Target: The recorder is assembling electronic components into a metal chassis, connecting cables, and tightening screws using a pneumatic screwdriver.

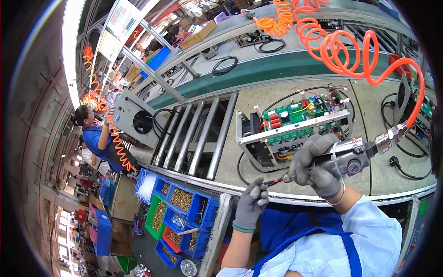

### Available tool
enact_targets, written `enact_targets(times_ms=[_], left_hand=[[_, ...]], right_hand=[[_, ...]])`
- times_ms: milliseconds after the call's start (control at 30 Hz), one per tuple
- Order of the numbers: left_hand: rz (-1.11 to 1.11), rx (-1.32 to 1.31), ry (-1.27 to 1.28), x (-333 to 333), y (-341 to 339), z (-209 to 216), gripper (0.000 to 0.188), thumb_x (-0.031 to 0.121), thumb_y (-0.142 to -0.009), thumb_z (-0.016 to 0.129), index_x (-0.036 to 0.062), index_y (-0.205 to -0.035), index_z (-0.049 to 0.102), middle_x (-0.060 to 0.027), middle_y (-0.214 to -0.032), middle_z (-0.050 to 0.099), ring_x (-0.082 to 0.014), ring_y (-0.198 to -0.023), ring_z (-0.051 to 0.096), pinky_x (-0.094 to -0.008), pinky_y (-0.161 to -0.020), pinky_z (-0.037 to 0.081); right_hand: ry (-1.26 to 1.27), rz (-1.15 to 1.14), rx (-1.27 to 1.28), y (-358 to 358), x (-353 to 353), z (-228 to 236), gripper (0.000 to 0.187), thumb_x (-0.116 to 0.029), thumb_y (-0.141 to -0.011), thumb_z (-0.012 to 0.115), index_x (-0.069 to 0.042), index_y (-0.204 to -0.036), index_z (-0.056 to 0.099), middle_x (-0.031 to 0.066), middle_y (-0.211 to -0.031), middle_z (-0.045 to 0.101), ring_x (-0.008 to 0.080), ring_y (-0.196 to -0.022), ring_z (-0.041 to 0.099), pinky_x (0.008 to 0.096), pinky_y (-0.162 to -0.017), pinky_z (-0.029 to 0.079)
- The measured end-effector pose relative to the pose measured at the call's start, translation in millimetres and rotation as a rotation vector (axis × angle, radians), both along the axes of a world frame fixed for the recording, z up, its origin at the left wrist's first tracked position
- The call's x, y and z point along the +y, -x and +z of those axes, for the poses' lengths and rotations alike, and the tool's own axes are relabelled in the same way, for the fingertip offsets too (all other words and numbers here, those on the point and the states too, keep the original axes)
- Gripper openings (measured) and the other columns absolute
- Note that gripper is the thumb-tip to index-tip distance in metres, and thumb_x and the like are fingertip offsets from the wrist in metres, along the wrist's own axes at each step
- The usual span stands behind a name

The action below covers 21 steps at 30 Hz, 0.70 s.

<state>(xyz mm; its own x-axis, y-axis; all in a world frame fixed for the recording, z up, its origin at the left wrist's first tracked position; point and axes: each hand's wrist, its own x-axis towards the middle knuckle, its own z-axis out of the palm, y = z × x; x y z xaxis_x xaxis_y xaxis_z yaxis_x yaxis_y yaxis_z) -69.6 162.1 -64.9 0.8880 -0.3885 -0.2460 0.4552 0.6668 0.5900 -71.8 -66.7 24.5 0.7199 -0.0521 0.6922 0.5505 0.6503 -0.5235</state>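
Note:
My right hand (318,166), in a grey glove, is wrapped round a silver air screwdriver (348,157) held level, its tip toward the left. An orange coiled air hose (417,97) joins its rear end. At the dark bit (273,182), my left hand (251,205), also gloved, has its fingers pinched together by the tip; whatever they hold is too small to make out. Just beyond the hands stands an open metal chassis (295,127) with a green circuit board (288,115), red parts and a black fan on its left side.
Metal rollers (198,136) lie left of the chassis. Blue, green and red bins (182,198) of small brass-coloured fasteners stand at lower left. Another chassis (415,111) with a black power cord sits at right. A person (97,134) in blue works at far left beside a grey case.

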Motion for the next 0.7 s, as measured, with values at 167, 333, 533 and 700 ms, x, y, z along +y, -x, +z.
enact_targets(times_ms=[167, 333, 533, 700], left_hand=[[-0.003, 0.014, -0.012, -47, -6, 0, 0.033, 0.022, -0.09, 0.063, 0.003, -0.116, 0.055, -0.0078, -0.095, 0.06, -0.0111, -0.076, 0.057, -0.0184, -0.053, 0.043], [-0.067, 0.075, 0.128, -68, -8, 6, 0.03, 0.031, -0.089, 0.064, 0.0062, -0.103, 0.058, -0.0035, -0.082, 0.061, -0.0083, -0.061, 0.053, -0.017, -0.045, 0.04], [-0.088, 0.067, 0.136, -75, -11, 14, 0.028, 0.03, -0.089, 0.064, 0.0059, -0.101, 0.057, -0.0038, -0.079, 0.058, -0.008, -0.058, 0.051, -0.0173, -0.045, 0.04], [-0.044, 0.179, 0.462, -67, -15, 18, 0.023, 0.026, -0.094, 0.057, 0.0073, -0.107, 0.055, -0.0017, -0.084, 0.058, -0.0068, -0.057, 0.048, -0.0154, -0.043, 0.038]], right_hand=[[-0.033, -0.161, -0.042, 6, -14, 0, 0.036, -0.016, -0.083, 0.068, -0.012, -0.108, 0.042, 0.0061, -0.088, 0.049, 0.0121, -0.045, 0.051, 0.0312, -0.05, 0.048], [-0.069, -0.244, -0.088, 13, -28, 7, 0.031, -0.015, -0.084, 0.065, -0.011, -0.106, 0.043, 0.0035, -0.077, 0.044, 0.0094, -0.039, 0.042, 0.028, -0.04, 0.042], [-0.026, -0.312, -0.094, 12, -20, 15, 0.033, -0.016, -0.084, 0.062, -0.011, -0.111, 0.044, 0.0021, -0.074, 0.042, 0.0084, -0.039, 0.042, 0.0271, -0.039, 0.041], [0.124, -0.28, -0.094, 12, -10, 30, 0.04, -0.02, -0.084, 0.063, -0.012, -0.118, 0.044, 0.0053, -0.08, 0.046, 0.0098, -0.048, 0.047, 0.033, -0.056, 0.048]])
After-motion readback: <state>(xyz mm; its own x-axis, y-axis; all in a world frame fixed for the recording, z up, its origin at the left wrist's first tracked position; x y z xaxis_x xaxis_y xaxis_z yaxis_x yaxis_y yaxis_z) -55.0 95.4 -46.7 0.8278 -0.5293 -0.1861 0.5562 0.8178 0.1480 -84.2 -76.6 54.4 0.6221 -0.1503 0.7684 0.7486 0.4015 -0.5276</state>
